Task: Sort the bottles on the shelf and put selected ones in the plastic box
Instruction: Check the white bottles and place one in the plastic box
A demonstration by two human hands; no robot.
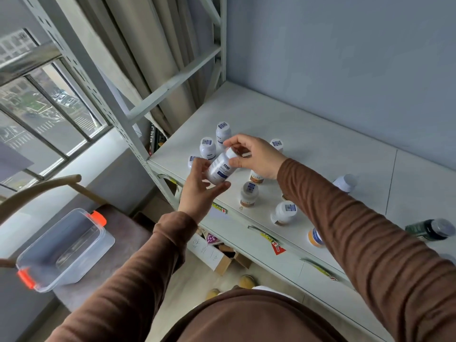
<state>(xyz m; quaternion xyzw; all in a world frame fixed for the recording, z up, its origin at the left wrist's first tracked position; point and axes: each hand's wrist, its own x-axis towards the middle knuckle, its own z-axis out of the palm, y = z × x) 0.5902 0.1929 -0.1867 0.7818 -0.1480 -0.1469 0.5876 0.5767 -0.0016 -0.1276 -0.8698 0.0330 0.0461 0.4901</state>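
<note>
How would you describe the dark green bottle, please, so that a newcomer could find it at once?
Start at the white shelf against the grey wall and follow its surface to the far right. There the dark green bottle lies on its side with a grey cap. Every other bottle in view is white.

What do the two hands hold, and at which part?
One white bottle: right hand pinches its cap end, left hand holds its base.

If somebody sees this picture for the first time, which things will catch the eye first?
First, the white bottle held tilted above the shelf, the right hand at its cap and the left hand under its base. Then the clear plastic box with orange clips, empty, at lower left.
</note>
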